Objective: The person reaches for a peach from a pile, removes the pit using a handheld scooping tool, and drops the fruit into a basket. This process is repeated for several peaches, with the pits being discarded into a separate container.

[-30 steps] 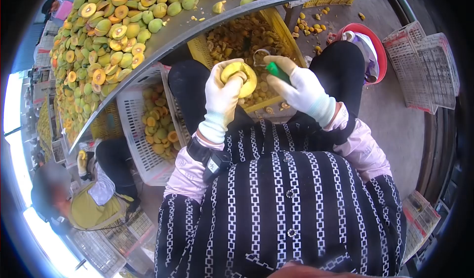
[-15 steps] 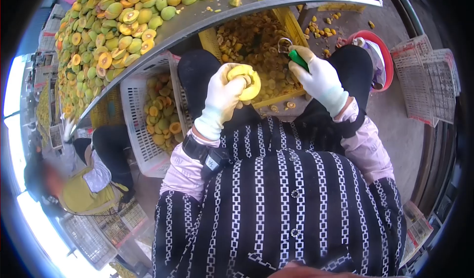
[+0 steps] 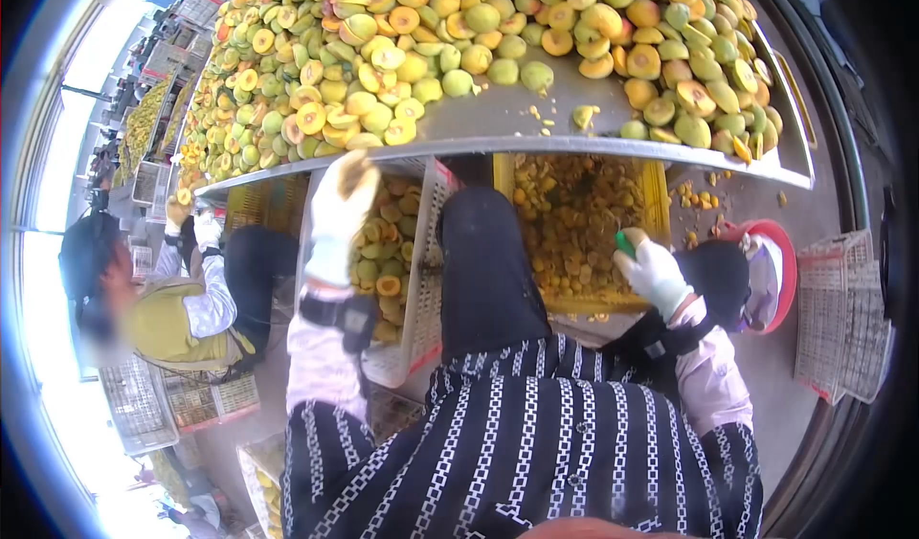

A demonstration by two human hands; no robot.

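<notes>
My left hand (image 3: 343,204), in a white glove with stained fingertips, is raised at the front edge of the metal table (image 3: 536,146), beside the heap of halved peaches (image 3: 383,60). Its fingers are blurred, and no fruit shows in it. A white crate (image 3: 421,280) holding peach halves (image 3: 388,242) stands just beside that arm. My gloved right hand (image 3: 653,273) is closed around the green handle of a loop tool (image 3: 625,244); the wire loop does not show now. That hand is at the right side of a yellow crate (image 3: 574,303) full of pits and scraps (image 3: 574,223).
A person (image 3: 182,309) sits at the left, both hands near the table edge. To the right are a red basin (image 3: 787,276) with cloth in it and stacked white crates (image 3: 842,314). Fruit bits (image 3: 694,197) lie on the floor by the yellow crate.
My left hand has moved up and left to the table edge, and the yellow peach piece it held is gone from it. My right hand has lowered with the tool. The view has shifted toward the table.
</notes>
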